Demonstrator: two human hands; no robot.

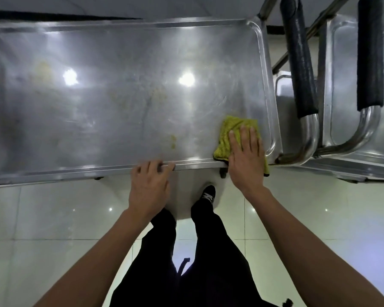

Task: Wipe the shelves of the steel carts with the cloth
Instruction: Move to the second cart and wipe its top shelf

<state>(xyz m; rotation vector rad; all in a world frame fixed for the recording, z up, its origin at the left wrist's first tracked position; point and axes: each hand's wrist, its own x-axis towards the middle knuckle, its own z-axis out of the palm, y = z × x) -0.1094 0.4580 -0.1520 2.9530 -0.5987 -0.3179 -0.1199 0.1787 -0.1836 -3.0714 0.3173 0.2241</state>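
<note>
The cloth [227,138] is a yellow-green rag with a nubby, looped pile — soft, limp and light, the kind of thing that bunches and folds under any push. It lies crumpled at the near right corner of the top shelf [124,89], one edge draped over the near rim. Being so floppy, it likely works best pinned flat under a spread palm rather than pinched at a corner, and that is how it is handled here: the right hand [245,156] lies flat on it, fingers straight and slightly fanned, pressing it down onto the steel without curling around it.

The left hand [150,185] rests on the near rim of the same shelf, fingers bent over the rolled edge and thumb alongside, apparently steadying the cart [265,69]. That seems wise, as a wheel shows under the edge and a cart on wheels may roll away under a hard wipe.

The shelf is a shallow steel tray with rounded corners and a raised lip all round. Its surface is smooth, hard and glossy enough to mirror two ceiling lights, yet hazed with fine scuffs and yellowish smears — a patch toward the left, more in the middle, and a small streak near the front. Those stains look dried, so they may need firm pressure.

To the right stands a second cart [353,138], its bent steel tube handles [369,58] wrapped in dark foam. The floor [53,218] is pale glossy tile.
</note>
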